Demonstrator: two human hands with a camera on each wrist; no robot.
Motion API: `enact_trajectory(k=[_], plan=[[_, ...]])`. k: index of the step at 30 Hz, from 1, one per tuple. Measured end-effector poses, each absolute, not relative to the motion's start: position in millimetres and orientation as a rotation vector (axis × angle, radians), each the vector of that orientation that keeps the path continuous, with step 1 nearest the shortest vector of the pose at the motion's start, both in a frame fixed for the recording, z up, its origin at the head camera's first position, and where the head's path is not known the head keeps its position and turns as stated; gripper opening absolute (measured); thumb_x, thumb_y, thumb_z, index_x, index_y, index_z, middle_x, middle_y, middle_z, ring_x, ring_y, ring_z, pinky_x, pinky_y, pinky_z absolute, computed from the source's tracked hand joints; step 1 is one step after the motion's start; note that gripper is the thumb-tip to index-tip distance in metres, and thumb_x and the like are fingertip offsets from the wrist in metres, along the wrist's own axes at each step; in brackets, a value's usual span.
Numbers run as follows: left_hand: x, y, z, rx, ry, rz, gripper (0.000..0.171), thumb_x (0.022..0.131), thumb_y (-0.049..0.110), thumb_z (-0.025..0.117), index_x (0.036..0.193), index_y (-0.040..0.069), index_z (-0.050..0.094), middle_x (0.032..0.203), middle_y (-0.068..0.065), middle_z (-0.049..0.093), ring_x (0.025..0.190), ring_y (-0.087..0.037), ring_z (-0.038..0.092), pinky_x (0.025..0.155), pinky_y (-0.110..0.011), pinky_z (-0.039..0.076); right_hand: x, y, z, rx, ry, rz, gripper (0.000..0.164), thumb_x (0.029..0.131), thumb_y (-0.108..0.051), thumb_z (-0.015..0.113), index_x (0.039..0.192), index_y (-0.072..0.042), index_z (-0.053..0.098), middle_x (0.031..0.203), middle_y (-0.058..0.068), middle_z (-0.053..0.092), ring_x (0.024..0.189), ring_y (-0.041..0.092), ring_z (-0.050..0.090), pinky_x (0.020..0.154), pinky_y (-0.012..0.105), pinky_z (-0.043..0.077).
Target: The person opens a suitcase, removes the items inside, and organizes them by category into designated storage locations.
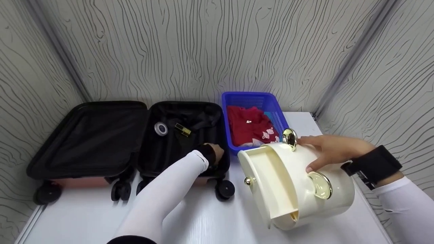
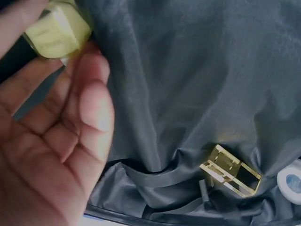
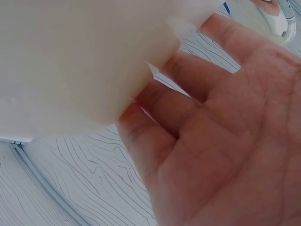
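Suitcase (image 1: 101, 139) lies left of basket (image 1: 251, 101) and container (image 1: 315, 205).

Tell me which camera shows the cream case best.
The head view: it shows nearly all of the cream case, including its open drawer and gold knob. The right wrist view shows only a pale, cropped part by the fingers of the right hand. The left wrist view shows none of it.

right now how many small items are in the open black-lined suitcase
3: a round white container, a rectangular gold item beside it, both on the black lining, and a glossy yellow item in the left hand. Others may be hidden.
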State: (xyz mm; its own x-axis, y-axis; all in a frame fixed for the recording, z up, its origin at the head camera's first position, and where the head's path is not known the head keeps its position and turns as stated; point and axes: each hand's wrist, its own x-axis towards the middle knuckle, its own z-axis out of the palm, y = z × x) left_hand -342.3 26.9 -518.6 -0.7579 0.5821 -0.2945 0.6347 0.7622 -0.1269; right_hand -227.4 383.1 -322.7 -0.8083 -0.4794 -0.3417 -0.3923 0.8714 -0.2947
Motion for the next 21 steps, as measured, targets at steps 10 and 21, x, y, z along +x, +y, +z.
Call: enact_trajectory(k=[10, 21], plan=[[-345.8, 10.5, -466.7, 0.889, 2.871, -0.085, 0.024, 0.089, 0.022, 0.076, 0.107, 0.007, 0.082, 0.113, -0.015, 0.082, 0.102, -0.035, 0.079, 0.085, -0.050, 0.066, -227.2, 382.9, -325.1, -0.651, 2.628, -0.302, 0.096, 0.084, -0.052, 0.091, 0.157, -0.003, 0.053, 0.154, 0.028, 0.060, 0.138, 0.051, 0.060, 0.112, 0.070, 0.047], [-326.5, 29.5, -364.3, 1.005, 2.932, 0.456, 0.018, 0.092, 0.032, 0.072, 0.095, 0.014, 0.072, 0.094, -0.005, 0.074, 0.085, -0.023, 0.066, 0.079, -0.047, 0.059, -227.9, 383.7, -324.3, -0.643, 2.633, -0.284, 0.094, 0.085, -0.047, 0.092, 0.157, -0.002, 0.053, 0.151, 0.029, 0.062, 0.131, 0.045, 0.064, 0.108, 0.064, 0.051]])
